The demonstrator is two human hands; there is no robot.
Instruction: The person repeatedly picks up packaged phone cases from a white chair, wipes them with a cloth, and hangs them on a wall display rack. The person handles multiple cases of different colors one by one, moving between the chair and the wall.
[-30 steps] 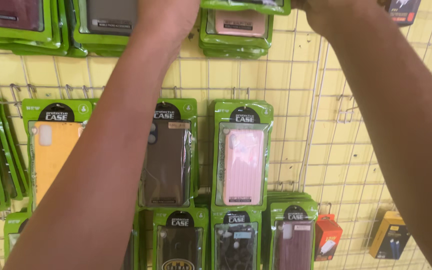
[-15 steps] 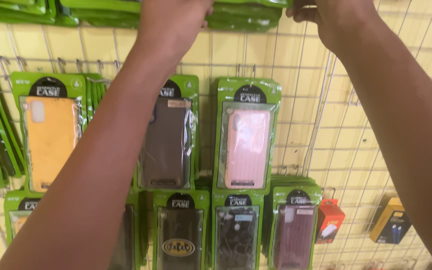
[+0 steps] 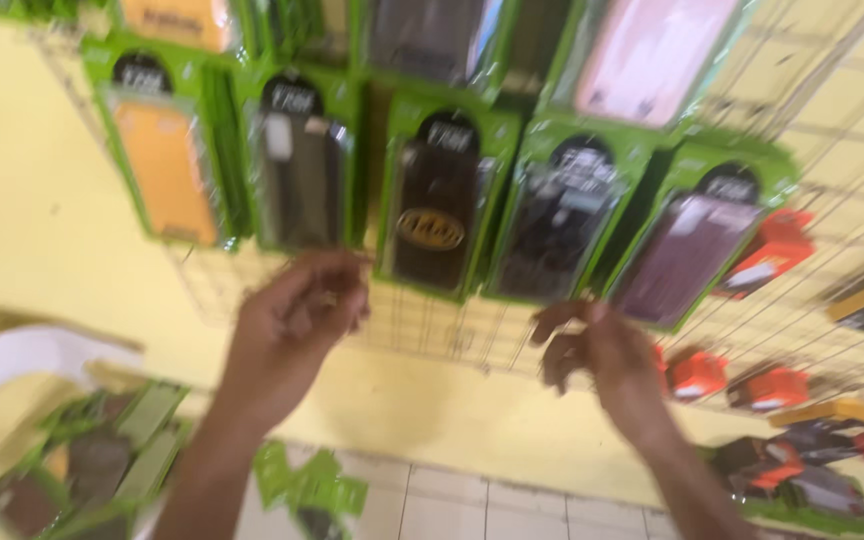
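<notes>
- Both hands have dropped from the top row to below the bottom row of green-carded phone cases (image 3: pixel 432 200) on the wire grid (image 3: pixel 432 320).
- Left hand (image 3: pixel 297 320): grip loosely curled, empty.
- Right hand (image 3: pixel 602 355): grip half-closed, empty, just under the dark purple case (image 3: pixel 682 250).

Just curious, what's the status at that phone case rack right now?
Left hand empty, fingers curled. Right hand empty too. Both below the green-carded phone cases on the wire grid. Nothing between.

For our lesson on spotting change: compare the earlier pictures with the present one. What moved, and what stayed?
Both hands came down from the top row: left hand and right hand now hang empty, below the green-carded phone cases. The view swung downward. The cases stay hung on the wire grid.
</notes>
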